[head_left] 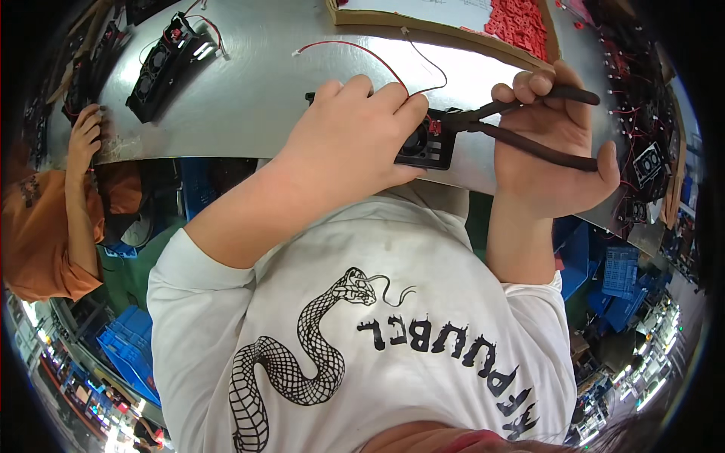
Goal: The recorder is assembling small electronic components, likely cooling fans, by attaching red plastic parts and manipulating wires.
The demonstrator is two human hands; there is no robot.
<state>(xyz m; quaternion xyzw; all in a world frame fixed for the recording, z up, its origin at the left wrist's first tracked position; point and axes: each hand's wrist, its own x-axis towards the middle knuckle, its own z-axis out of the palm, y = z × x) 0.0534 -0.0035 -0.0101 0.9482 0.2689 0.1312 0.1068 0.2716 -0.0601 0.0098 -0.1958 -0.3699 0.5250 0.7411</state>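
Note:
My left hand (359, 124) is closed over a black plastic fan housing (445, 156) and holds it down on the metal table (249, 98). Much of the housing is hidden beneath that hand. Dark-handled pliers (472, 121) rest in my right hand (551, 143), whose fingers curl round one handle while the thumb lies by the other. The handles are spread apart. Their jaws reach a small red plastic piece (435, 127) at the housing's right end; whether they grip it cannot be made out. A red wire (355, 47) and a thin dark wire (439, 75) run up from the housing.
A cardboard tray (430, 29) with a heap of red plastic pieces (521, 29) stands at the far edge. Another fan housing (162, 72) with wires lies to the left. Beyond it is a co-worker's hand (87, 128). More fan units (648, 162) sit right; blue crates (619, 272) stand below.

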